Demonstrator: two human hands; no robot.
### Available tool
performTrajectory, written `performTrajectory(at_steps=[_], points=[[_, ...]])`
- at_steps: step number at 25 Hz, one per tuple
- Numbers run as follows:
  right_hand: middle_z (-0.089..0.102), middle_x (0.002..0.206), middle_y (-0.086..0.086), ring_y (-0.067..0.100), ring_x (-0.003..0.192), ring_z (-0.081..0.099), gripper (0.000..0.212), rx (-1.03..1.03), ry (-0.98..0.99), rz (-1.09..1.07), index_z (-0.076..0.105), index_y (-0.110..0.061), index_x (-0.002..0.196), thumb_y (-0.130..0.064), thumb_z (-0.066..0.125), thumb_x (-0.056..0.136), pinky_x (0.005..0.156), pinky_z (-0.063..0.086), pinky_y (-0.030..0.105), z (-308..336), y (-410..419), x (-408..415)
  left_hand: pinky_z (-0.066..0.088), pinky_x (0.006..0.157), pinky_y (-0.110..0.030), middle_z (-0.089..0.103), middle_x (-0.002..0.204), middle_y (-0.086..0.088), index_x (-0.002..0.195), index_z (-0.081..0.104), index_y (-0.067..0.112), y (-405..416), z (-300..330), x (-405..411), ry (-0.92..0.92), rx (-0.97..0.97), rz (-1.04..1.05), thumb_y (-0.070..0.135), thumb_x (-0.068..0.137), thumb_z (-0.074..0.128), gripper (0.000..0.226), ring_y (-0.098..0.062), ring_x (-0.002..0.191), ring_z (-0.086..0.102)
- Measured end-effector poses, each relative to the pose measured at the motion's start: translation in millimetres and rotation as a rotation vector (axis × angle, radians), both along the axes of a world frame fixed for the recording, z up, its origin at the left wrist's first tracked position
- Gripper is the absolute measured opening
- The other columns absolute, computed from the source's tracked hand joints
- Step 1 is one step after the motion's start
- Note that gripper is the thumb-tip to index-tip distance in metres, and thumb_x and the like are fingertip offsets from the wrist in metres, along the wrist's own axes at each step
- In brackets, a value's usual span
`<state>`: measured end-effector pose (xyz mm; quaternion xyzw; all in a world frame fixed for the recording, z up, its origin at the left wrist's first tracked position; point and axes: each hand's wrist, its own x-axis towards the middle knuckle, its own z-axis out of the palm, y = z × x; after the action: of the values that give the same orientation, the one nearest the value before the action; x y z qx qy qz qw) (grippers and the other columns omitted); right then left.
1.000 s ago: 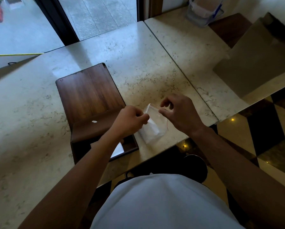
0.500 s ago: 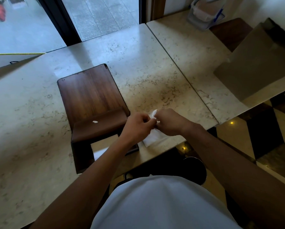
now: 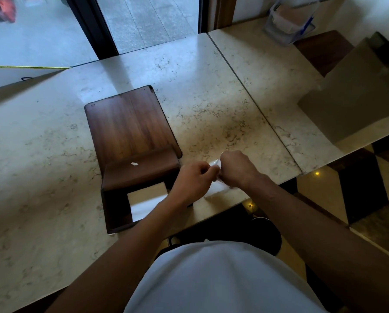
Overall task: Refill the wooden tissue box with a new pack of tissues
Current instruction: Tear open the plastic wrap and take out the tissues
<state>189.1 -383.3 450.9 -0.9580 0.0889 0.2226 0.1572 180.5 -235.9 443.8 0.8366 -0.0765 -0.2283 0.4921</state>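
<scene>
The dark wooden tissue box [image 3: 130,154] lies open on the marble table, its flat lid stretched away from me and white tissue [image 3: 147,201] showing inside the near end. Right of it, by the table's front edge, sits a white plastic-wrapped tissue pack [image 3: 216,188]. My left hand [image 3: 192,181] and my right hand [image 3: 238,169] meet over the pack, both pinching its wrapper at the top. Most of the pack is hidden under my hands.
The marble table [image 3: 211,105] has a seam running to a second slab on the right. A clear plastic container [image 3: 288,21] stands at the far right corner. A brown paper bag [image 3: 356,91] sits at the right. The table's front edge drops to a tiled floor.
My hands, apart and holding the wrapper stretched one second ago, have come together over the pack and stay pinched on it. The box has not moved.
</scene>
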Motion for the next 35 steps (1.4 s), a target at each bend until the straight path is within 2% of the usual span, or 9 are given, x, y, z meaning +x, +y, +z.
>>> performTrajectory(at_steps=[3,7,11,14,18,23,28,32,35], points=[[0.07,0.073,0.005,0.016,0.054,0.066,0.039,0.104,-0.016,-0.134,0.069,-0.012,0.077,-0.049,0.08,0.071,0.043,0.046,0.023,1.0,-8.0,-3.2,0.045,0.056,-0.03,0.062,0.05,-0.001,0.066,0.07,0.011,4.1,-20.1,-9.9,0.277,-0.063,0.125,0.052,0.101,0.045,0.059,-0.013,0.045,0.055],[0.071,0.061,-0.001,0.013,0.052,0.069,0.042,0.248,-0.091,-0.247,0.074,-0.017,0.075,-0.058,0.079,0.068,0.052,0.057,0.028,7.3,-23.2,-10.6,0.048,0.056,-0.032,0.067,0.066,-0.013,0.089,0.069,0.0,12.3,-45.9,-28.3,0.908,-0.193,0.287,0.063,0.093,0.045,0.068,-0.023,0.053,0.062],[0.076,0.064,0.002,0.017,0.053,0.074,0.035,0.579,-0.146,-0.389,0.08,-0.022,0.084,-0.055,0.083,0.072,0.057,0.064,0.036,16.5,-33.7,-18.2,0.061,0.079,-0.053,0.074,0.11,-0.027,0.125,0.058,-0.004,4.3,-49.4,-35.1,1.294,-0.533,0.357,0.078,0.07,0.066,0.1,-0.04,0.097,0.074],[0.08,0.08,0.003,0.025,0.065,0.078,0.028,0.872,-0.187,-0.479,0.081,-0.031,0.091,-0.052,0.083,0.074,0.06,0.064,0.041,20.7,-33.0,-28.3,0.049,0.098,-0.065,0.064,0.13,-0.026,0.133,0.053,0.005,-4.3,-43.2,-33.2,1.169,-0.969,0.578,0.055,0.07,0.083,0.086,-0.042,0.119,0.063],[0.079,0.082,0.012,0.031,0.069,0.077,0.016,1.056,-0.177,-0.479,0.08,-0.026,0.088,-0.041,0.08,0.082,0.055,0.062,0.032,14.7,-23.8,-40.6,0.047,0.105,-0.056,0.07,0.125,-0.022,0.135,0.056,0.007,-2.8,-33.5,-14.5,0.95,-1.233,0.786,0.028,0.082,0.079,0.062,-0.04,0.116,0.067],[0.06,0.083,0.023,0.033,0.068,0.059,0.022,1.301,-0.075,-0.536,0.08,-0.012,0.083,-0.034,0.077,0.08,0.056,0.058,0.028,2.0,-13.8,-47.6,0.044,0.109,-0.054,0.071,0.124,-0.019,0.135,0.055,0.01,4.3,-32.1,-7.2,0.895,-1.213,0.878,0.021,0.09,0.07,0.048,-0.036,0.122,0.063],[0.069,0.083,0.019,0.026,0.069,0.07,0.035,1.269,-0.054,-0.625,0.075,-0.002,0.088,-0.035,0.076,0.078,0.063,0.062,0.031,-15.9,-3.1,-51.5,0.056,0.092,-0.055,0.075,0.116,-0.02,0.126,0.058,0.01,10.5,-28.0,-8.3,0.855,-1.164,0.909,0.014,0.091,0.068,0.037,-0.037,0.115,0.067],[0.072,0.084,0.015,0.026,0.077,0.072,0.04,1.313,-0.068,-0.644,0.072,0.002,0.093,-0.035,0.078,0.078,0.073,0.064,0.036,-19.7,2.9,-51.7,0.056,0.093,-0.054,0.077,0.108,-0.019,0.12,0.06,0.007,13.6,-26.0,-7.8,0.821,-1.122,0.931,0.007,0.089,0.068,0.032,-0.036,0.112,0.068],[0.076,0.102,0.021,0.034,0.093,0.075,0.035,1.414,-0.08,-0.711,0.066,0.01,0.106,-0.02,0.074,0.088,0.081,0.063,0.045,-21.2,9.4,-47.5,0.063,0.075,-0.047,0.077,0.106,-0.019,0.118,0.06,0.005,14.6,-24.1,-9.6,0.769,-1.071,0.895,0.007,0.089,0.069,0.03,-0.032,0.1,0.075]])
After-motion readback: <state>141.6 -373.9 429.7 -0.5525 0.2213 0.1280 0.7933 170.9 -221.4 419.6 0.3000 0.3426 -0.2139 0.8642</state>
